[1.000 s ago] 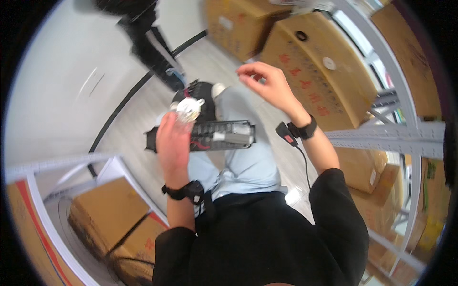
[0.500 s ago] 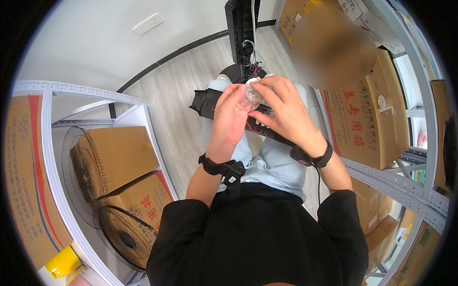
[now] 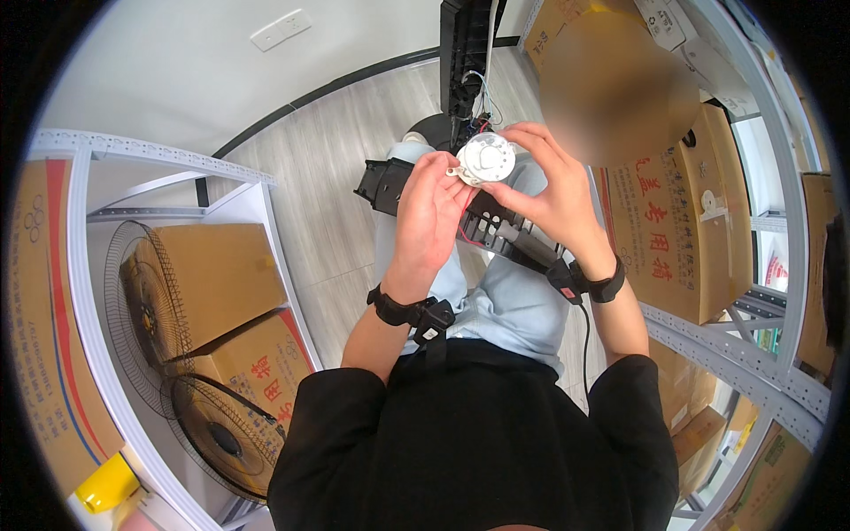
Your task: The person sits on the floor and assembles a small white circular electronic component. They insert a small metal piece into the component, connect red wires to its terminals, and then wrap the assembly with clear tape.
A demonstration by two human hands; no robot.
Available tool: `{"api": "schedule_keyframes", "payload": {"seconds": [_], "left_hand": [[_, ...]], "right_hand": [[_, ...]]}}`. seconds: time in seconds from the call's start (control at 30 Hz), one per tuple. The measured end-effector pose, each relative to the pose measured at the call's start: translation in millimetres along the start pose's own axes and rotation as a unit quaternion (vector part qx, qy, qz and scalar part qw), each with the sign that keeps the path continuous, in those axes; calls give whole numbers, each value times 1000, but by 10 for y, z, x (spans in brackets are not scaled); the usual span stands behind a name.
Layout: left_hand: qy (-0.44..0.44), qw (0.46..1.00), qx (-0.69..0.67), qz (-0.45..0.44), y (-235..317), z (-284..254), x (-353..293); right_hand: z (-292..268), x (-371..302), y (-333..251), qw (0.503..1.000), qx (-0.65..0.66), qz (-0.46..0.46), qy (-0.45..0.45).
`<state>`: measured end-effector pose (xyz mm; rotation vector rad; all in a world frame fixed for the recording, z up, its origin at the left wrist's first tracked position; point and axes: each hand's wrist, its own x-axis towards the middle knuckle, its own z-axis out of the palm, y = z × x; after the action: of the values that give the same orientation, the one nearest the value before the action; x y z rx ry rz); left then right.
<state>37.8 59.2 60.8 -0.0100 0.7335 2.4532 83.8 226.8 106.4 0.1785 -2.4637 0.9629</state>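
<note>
A round white plastic part (image 3: 488,159) with a raised ring, small holes and a side lug faces up between my hands, above my lap. My left hand (image 3: 423,214) supports its left side and underside with closed-in fingers. My right hand (image 3: 560,190) grips its right rim between thumb and fingers. Below them, a long black plastic housing (image 3: 381,184) lies across my thighs. A red wire (image 3: 466,237) runs over the housing under my left hand. Beyond the part rises a black column (image 3: 459,66) with thin loose wires (image 3: 484,96) at its lower end.
A metal shelf (image 3: 168,149) on the left holds cardboard boxes (image 3: 221,274) and wire fan guards (image 3: 146,310). Another shelf (image 3: 708,350) and a large carton (image 3: 664,230) stand close on the right. Ahead is a white wall (image 3: 177,71) with a socket plate (image 3: 281,31).
The part has turned from edge-on to show its flat white face and has moved slightly right. My right hand has opened wider around its rim and shifted right.
</note>
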Motion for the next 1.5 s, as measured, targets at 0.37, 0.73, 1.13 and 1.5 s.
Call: {"api": "schedule_keyframes", "payload": {"seconds": [0.37,0.73,1.13,1.5], "left_hand": [[-12,999,16,26,22,67,-57],[-7,999,27,21,33,109,-63],[-9,997,72,30,2,109,-55],[-3,998,52,21,13,133,-55]], "right_hand": [[32,-27,32,999,27,21,-14],[13,-37,6,999,42,9,-21],[25,-35,8,996,76,19,-53],[60,-68,-21,998,50,42,-1]]}}
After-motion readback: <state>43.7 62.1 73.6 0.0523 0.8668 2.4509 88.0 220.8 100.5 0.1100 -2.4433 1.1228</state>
